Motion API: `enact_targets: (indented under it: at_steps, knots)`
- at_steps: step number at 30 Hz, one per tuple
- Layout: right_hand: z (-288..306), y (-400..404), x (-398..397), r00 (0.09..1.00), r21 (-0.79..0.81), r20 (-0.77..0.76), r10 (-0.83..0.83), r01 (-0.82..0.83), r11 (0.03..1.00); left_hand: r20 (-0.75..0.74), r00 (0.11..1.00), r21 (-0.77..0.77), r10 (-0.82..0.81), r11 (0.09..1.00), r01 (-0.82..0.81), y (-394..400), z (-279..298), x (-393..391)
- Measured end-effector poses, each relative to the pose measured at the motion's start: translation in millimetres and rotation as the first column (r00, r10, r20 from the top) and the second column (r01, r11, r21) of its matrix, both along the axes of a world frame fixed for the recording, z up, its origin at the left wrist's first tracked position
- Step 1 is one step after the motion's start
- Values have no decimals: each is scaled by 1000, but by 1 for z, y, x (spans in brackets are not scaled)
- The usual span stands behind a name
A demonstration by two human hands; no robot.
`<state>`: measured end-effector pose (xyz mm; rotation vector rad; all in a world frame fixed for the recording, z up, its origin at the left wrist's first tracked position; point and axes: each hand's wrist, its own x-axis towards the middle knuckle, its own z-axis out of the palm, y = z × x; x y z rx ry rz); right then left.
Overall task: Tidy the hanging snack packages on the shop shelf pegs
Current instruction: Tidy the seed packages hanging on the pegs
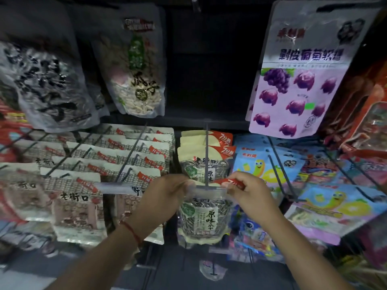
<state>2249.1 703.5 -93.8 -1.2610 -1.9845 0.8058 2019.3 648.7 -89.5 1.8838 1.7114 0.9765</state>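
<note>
Nearest, my left hand (167,190): fingers curled, pinching the left end of the top edge of the sunflower seed pack (202,216). A red string bracelet (130,229) circles that wrist.

Beside it, my right hand (246,190): fingers curled, pinching the right top corner of the same pack, at its red corner flash. The pack hangs between both hands at the front end of the centre peg (207,155); its clear window shows striped seeds, with a white label panel bearing dark characters.

Behind it on that peg: more matching seed packs (204,162), cream tops with red corner flashes.

Left of these: rows of white-topped packs (117,158) with red ribbons, hung on several pegs.

Right of these: blue packs with a yellow cartoon figure (259,166), more of them stretching off to the right.

Farther up, upper tier: a grey pack with bold black characters (46,88) at left, a pale seed pack with a green stripe (136,65) next to it, and a purple grape candy pack (297,80) at right, tilted.
</note>
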Motion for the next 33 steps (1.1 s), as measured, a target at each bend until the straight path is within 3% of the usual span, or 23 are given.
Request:
enact_targets:
  at_steps: [4, 10, 13, 16, 24, 29, 33]
  knots:
    - [-11, 6, -2, 1000, -15, 6, 10, -10, 1000, -12, 998, -42, 67, 997, -67, 2, -3, 3]
    - [-29, 20, -10, 996, 106, 74, -51, 43, 993, -394, 901, 117, 182, 982, -148, 18, 1, 14]
    - [-38, 17, -18, 996, 162, 39, -80, 73, 984, -404, 874, 270, 269, 948, -167, 20, -15, 15]
    - [-43, 12, -20, 995, 180, 1, -104, 102, 978, -376, 887, 309, 267, 939, -152, 16, -24, 19]
    - [-44, -1, -11, 991, 159, 68, -115, 103, 982, -522, 835, 128, 176, 984, -127, -4, -52, 21]
    - [-49, -25, 3, 974, -52, -64, -217, 214, 975, -514, 845, 96, 147, 989, -113, -55, -53, 16]
    - [-65, -63, 18, 959, -62, 18, -284, 285, 957, -530, 844, -2, 80, 995, -96, -85, -67, -1]
